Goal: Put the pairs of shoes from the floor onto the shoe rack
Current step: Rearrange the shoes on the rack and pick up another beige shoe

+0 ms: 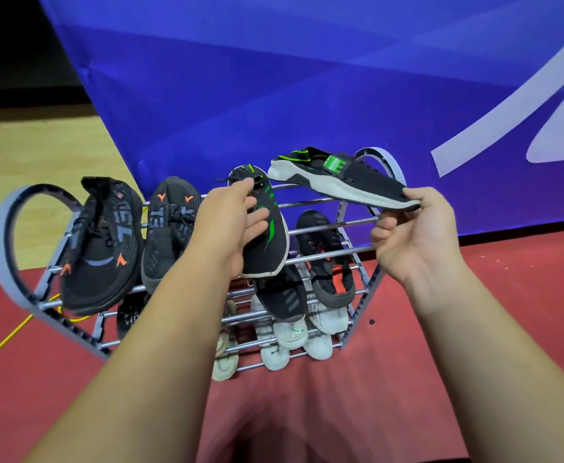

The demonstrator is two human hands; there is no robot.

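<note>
A grey metal shoe rack (327,227) with curved side frames stands on the red floor. On its top tier lie two black shoes with orange marks (103,248) at the left. My left hand (230,218) rests with straight fingers on a black shoe with green marks (272,248) lying on the top tier. My right hand (417,235) pinches the toe of the matching black-and-green shoe with a white sole (337,178), held on its side above the top tier's right end.
Lower tiers hold black shoes (327,259) and white sneakers (287,335). A blue banner (307,78) hangs right behind the rack. A yellow cable (3,342) runs across the red floor at the left; wooden flooring lies beyond.
</note>
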